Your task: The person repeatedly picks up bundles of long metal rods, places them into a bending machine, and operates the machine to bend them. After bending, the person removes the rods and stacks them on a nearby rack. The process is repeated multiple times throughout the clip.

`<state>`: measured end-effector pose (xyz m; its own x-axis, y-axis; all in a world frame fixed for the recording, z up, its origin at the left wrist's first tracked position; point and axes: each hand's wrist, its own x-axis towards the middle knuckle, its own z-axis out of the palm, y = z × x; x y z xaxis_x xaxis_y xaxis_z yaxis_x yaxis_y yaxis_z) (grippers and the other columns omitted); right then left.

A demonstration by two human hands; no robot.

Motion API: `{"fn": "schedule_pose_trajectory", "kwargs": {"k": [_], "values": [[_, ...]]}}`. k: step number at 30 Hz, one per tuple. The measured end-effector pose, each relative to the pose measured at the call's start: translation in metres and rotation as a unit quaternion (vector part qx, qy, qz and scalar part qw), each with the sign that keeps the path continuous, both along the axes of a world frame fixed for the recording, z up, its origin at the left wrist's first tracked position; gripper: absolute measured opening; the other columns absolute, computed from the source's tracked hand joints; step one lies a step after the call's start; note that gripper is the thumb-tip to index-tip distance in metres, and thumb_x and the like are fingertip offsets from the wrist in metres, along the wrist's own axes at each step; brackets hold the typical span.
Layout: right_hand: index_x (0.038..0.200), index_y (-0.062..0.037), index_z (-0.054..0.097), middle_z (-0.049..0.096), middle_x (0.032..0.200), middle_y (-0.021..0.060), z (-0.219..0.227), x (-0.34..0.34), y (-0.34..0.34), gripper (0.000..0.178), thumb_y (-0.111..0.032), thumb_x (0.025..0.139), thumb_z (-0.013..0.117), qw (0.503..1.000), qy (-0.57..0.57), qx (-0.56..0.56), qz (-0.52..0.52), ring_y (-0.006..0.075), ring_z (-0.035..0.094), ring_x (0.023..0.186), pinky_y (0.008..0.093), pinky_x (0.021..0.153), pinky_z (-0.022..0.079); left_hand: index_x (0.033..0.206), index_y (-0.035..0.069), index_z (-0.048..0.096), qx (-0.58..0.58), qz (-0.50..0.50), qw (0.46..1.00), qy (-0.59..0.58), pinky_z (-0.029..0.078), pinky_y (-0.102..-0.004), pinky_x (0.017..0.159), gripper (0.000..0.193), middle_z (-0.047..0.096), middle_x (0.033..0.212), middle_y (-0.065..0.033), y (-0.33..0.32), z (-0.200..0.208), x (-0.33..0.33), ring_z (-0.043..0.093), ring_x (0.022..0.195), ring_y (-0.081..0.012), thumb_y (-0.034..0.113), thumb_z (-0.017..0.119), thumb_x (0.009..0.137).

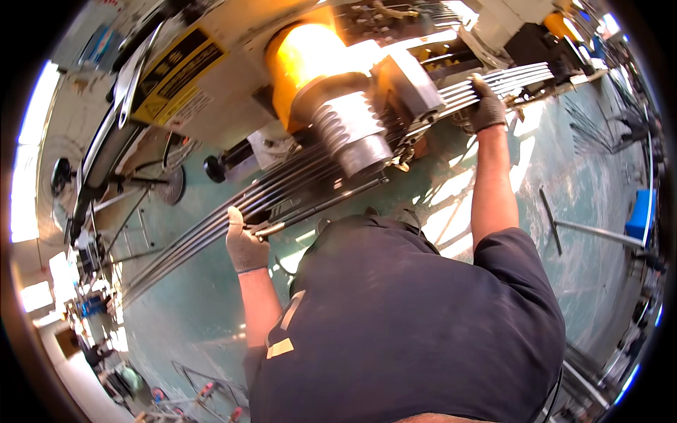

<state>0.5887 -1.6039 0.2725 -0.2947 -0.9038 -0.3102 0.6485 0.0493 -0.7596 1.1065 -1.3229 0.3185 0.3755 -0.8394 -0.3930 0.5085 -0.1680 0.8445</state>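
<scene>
Green floor (592, 282) is spread below the work, and its near part is covered by the dark shirt (409, 317) of the person. Nearest beyond the shirt, at its upper left, the gloved left hand (247, 247) is held narrow on a bundle of long metal rods (282, 182), with one digit laid across the top; the fingers beneath are hidden, so how firmly the bundle is gripped cannot be told. Just beside this hand is seen the end of a shorter dark bar (321, 206), set on the body's side of the rods and nearly in line with them; whether it is also held cannot be told. Crosswise before the body, the rods are slanted from lower left to upper right, and their middle is partly hidden by a ribbed metal column (356, 134). Behind that column, a yellow machine housing (303, 70) is brightly lit. Farther out, the rods' right-hand stretch is reached by the extended right arm, and the dark-gloved right hand (488, 109) is closed over them, its fingers bunched on top.
</scene>
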Motion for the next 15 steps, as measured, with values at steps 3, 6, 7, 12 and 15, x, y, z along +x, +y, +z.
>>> {"fn": "schedule_pose_trajectory", "kwargs": {"k": [3, 6, 7, 12, 15], "values": [[0.108, -0.0052, 0.073, 0.075, 0.099, 0.0065, -0.013, -0.042, -0.023, 0.017, -0.016, 0.095, 0.075, 1.0, -0.003, -0.003, 0.001, 0.0197, 0.071, 0.094, 0.0346, 0.087, 0.06, 0.127, -0.007, 0.059, -0.013, -0.056, 0.991, -0.124, 0.057, -0.0339, 0.092, 0.062, 0.068, 0.117, -0.0134, 0.026, -0.039, 0.024, 0.066, 0.103, -0.0212, 0.049, 0.034, 0.113], [0.109, -0.0064, 0.074, 0.075, 0.102, 0.006, -0.025, -0.084, -0.044, 0.016, -0.016, 0.096, 0.075, 0.999, 0.025, 0.009, 0.017, 0.0197, 0.071, 0.095, 0.0355, 0.085, 0.06, 0.136, -0.005, 0.053, -0.064, 0.013, 0.996, -0.054, 0.054, -0.0377, 0.104, 0.061, 0.065, 0.126, -0.0148, 0.03, -0.039, 0.009, 0.063, 0.117, -0.0248, 0.049, 0.037, 0.112], [0.108, -0.0066, 0.074, 0.075, 0.102, 0.0061, -0.049, -0.131, -0.055, 0.016, -0.017, 0.096, 0.075, 0.965, 0.256, -0.06, 0.015, 0.0199, 0.071, 0.095, 0.0357, 0.085, 0.06, 0.136, -0.004, 0.052, -0.078, 0.034, 0.996, 0.035, 0.054, -0.04, 0.104, 0.059, 0.064, 0.127, -0.0145, 0.03, -0.04, 0.008, 0.064, 0.116, -0.0264, 0.048, 0.041, 0.111], [0.111, -0.0076, 0.074, 0.075, 0.108, 0.0071, -0.047, -0.188, -0.091, 0.018, -0.02, 0.099, 0.072, 0.997, 0.011, -0.035, 0.074, 0.0203, 0.07, 0.101, 0.0363, 0.091, 0.059, 0.13, -0.003, 0.053, -0.062, 0.136, 0.972, 0.183, 0.053, -0.0448, 0.105, 0.054, 0.062, 0.125, -0.0151, 0.054, -0.049, 0.015, 0.062, 0.117, -0.0298, 0.046, 0.048, 0.11], [0.115, -0.0076, 0.073, 0.075, 0.111, 0.0073, -0.041, -0.215, -0.107, 0.022, -0.022, 0.098, 0.073, 0.999, 0.036, 0.019, 0.021, 0.0217, 0.071, 0.103, 0.0373, 0.094, 0.059, 0.121, 0.0, 0.055, -0.046, 0.126, 0.978, 0.161, 0.054, -0.048, 0.097, 0.044, 0.064, 0.117, -0.0131, 0.088, -0.081, 0.039, 0.062, 0.11, -0.0291, 0.042, 0.051, 0.109]]}}
